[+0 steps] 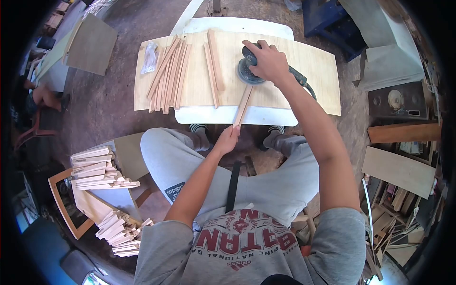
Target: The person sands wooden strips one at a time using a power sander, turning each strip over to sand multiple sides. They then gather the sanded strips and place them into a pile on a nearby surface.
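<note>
My right hand (270, 62) is wrapped over the top of a dark electric sander (248, 71). The sander's round pad sits at the far end of a narrow wood strip (243, 103), covering that end. With my left hand (229, 138) I grip the near end of this strip, which juts past the table's front edge toward me. Left of the sander, two loose wood strips (216, 66) lie on the plywood board (304, 76). Farther left is a pile of wood strips (170, 78) beside a clear plastic bag (150, 58).
A white table (213, 116) supports the board. Stacked wood strips (102, 171) stand low at my left, with more bundled strips (121, 232) nearer. Right are a speaker box (398, 100) and wood offcuts (392, 223). Another person's leg (45, 96) shows far left.
</note>
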Demonstrator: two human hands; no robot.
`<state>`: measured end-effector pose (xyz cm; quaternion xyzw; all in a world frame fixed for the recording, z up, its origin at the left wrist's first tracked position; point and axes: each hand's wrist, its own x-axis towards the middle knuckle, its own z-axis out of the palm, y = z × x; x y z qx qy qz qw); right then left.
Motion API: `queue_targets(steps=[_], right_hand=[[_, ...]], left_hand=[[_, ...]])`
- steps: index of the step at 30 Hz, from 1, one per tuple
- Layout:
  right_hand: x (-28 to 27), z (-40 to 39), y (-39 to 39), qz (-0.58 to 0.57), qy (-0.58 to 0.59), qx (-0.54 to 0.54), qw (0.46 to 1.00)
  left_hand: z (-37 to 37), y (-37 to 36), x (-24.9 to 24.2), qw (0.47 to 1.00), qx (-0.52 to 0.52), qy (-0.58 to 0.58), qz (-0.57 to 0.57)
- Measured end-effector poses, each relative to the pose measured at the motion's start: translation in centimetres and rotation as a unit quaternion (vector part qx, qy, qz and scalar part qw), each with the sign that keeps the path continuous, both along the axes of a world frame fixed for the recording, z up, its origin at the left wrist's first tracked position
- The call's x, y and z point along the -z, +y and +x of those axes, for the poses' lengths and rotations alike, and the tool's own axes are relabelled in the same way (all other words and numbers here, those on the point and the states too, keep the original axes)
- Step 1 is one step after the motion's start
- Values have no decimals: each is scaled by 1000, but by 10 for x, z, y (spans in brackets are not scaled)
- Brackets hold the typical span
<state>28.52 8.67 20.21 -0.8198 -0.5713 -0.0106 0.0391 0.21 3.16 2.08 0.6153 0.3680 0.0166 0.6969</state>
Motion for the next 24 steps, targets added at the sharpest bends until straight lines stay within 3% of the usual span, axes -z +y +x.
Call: queue_targets(steps=[7, 8, 11, 12, 15, 24], right_hand=[[-12, -47, -24, -18, 24, -31, 999], [-4, -52, -32, 42, 23, -56, 997], [-3, -67, -41, 36, 29, -68, 997], [-12, -72, -39, -35, 48, -50, 997], [-13, -76, -38, -40, 57, -38, 997], [-9, -96, -67, 35, 44, -79, 995]], left_hand=[[3, 5, -17, 1000, -5, 25, -12], [3, 4, -19, 1000, -7, 25, -9], [5, 4, -18, 1000, -10, 22, -1], [4, 3, -16, 1000, -8, 23, 1], [5, 4, -7, 1000, -8, 20, 12], [5, 0, 2, 998, -9, 38, 58]])
